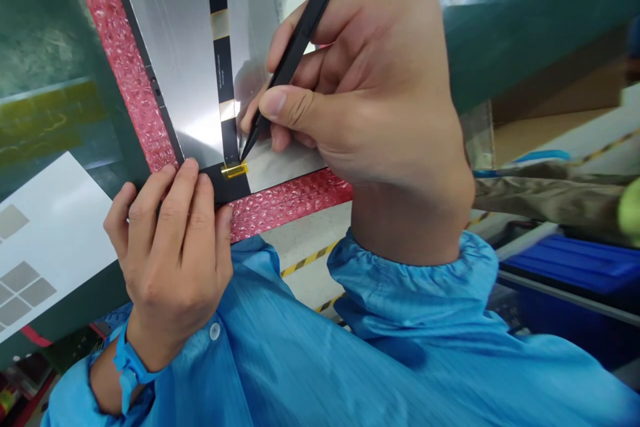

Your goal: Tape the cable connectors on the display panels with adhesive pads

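Observation:
A flat display panel (195,67) with a silvery back lies on pink bubble wrap (287,203). A black flex cable (223,60) runs down its back to a small piece of yellow tape (234,170) near the lower edge. My right hand (370,93) is closed around black tweezers (300,40), pinched between thumb and fingers. Their pointed tip meets the cable's end beside the yellow tape; whether it touches the tape I cannot tell. My left hand (175,240) lies with fingers stretched out over the panel's lower left corner and the bubble wrap, holding nothing.
Left of my left hand lies a white sheet (65,227) with grey squares on the green table mat (35,20). Yellow strips (45,123) sit farther up on that side. To the right are a cardboard box (545,113) and a blue bin (575,263), below table level.

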The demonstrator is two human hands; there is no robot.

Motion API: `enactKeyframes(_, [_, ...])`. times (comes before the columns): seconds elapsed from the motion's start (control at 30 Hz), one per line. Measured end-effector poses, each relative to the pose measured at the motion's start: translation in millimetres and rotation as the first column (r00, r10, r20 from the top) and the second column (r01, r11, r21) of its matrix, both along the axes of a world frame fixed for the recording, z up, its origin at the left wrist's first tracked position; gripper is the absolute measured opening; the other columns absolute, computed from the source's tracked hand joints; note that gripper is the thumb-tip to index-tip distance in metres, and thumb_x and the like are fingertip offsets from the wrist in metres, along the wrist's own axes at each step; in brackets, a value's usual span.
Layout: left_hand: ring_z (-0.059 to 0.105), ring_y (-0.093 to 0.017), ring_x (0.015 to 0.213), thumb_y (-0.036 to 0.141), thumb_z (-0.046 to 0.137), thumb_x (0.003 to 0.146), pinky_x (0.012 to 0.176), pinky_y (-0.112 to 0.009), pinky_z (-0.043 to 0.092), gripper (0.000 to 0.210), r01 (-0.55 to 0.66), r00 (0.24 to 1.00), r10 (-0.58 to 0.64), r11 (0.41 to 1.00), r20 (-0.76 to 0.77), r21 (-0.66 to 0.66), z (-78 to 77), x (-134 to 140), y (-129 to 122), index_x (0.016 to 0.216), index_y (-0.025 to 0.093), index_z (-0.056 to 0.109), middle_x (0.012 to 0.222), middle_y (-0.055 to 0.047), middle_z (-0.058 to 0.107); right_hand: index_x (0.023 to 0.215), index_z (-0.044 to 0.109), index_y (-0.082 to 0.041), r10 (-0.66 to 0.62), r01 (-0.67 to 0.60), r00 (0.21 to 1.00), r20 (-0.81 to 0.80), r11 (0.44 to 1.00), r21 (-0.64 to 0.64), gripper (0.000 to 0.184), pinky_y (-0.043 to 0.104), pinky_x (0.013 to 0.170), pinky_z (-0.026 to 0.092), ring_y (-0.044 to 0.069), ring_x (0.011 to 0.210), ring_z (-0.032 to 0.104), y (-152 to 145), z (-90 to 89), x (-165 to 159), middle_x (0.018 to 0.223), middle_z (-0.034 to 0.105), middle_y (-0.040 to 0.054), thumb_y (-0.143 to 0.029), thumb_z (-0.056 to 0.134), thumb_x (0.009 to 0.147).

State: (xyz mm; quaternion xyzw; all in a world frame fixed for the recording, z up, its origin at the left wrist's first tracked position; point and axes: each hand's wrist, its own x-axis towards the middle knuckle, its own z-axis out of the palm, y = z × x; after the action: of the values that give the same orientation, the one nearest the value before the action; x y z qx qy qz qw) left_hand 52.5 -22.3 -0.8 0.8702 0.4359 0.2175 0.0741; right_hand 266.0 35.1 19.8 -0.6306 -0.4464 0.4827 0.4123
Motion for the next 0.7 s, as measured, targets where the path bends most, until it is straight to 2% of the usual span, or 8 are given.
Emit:
enactKeyframes(0.1, [0.067, -0.039, 0.135, 0.017, 0.075, 0.096, 0.12, -0.062, 0.046, 0.044, 0.002, 1.0, -0.002, 1.0, -0.005, 0.003, 0.2, 0, -1, 0.139, 0.013, 0.067, 0.143, -0.02, 0.072, 0.08, 0.056, -0.032, -0.006, 0.007, 1.0, -0.021, 1.0, 0.017, 0.029, 0.044, 0.056, 0.058, 0.022, 0.057, 0.062, 0, 0.8, -1, 0.082, 0.075, 0.0013, -0.032, 0.085, 0.082])
enactKeyframes(0.33, [0.065, -0.041, 0.134, 0.02, 0.075, 0.097, 0.117, -0.069, 0.046, 0.047, -0.009, 0.992, 0.004, 0.999, -0.127, -0.038, 6.9, 3, 1, 0.143, 0.024, 0.067, 0.147, -0.019, 0.068, 0.077, 0.054, -0.034, -0.013, 0.013, 1.0, -0.009, 1.0, 0.013, 0.044, 0.047, 0.055, 0.059, 0.026, 0.063, 0.066, 1, 0.6, -3, 0.08, 0.074, 0.0004, -0.048, 0.096, 0.072])
enactKeyframes(0.43, [0.063, -0.041, 0.135, 0.022, 0.075, 0.097, 0.118, -0.07, 0.044, 0.049, -0.023, 0.985, 0.012, 0.998, -0.172, -0.064, 8.8, 4, 3, 0.145, 0.028, 0.067, 0.149, -0.017, 0.066, 0.076, 0.055, -0.033, -0.013, 0.014, 0.999, -0.047, 0.999, 0.032, 0.045, 0.046, 0.053, 0.056, 0.028, 0.069, 0.069, 1, -1.5, -2, 0.078, 0.072, 0.0027, -0.044, 0.098, 0.07])
enactKeyframes(0.57, [0.062, -0.042, 0.136, 0.019, 0.072, 0.098, 0.121, -0.073, 0.039, 0.047, -0.035, 0.986, 0.024, 0.997, -0.165, -0.065, 8.0, 5, 2, 0.145, 0.026, 0.068, 0.148, -0.018, 0.066, 0.078, 0.057, -0.033, -0.115, 0.118, 0.992, -0.047, 0.991, 0.061, 0.038, 0.045, 0.057, 0.057, 0.025, 0.064, 0.065, -3, -8.2, 2, 0.076, 0.07, 0.002, -0.039, 0.095, 0.076])
enactKeyframes(0.7, [0.061, -0.043, 0.136, 0.023, 0.074, 0.099, 0.123, -0.076, 0.032, 0.047, -0.038, 0.986, 0.028, 0.998, -0.162, -0.056, 7.3, 8, 2, 0.145, 0.027, 0.07, 0.145, -0.019, 0.066, 0.079, 0.06, -0.035, -0.207, 0.221, 0.973, -0.099, 0.963, 0.153, 0.034, 0.044, 0.054, 0.055, 0.023, 0.058, 0.059, -7, -19.9, 3, 0.072, 0.067, -0.0018, -0.046, 0.091, 0.077])
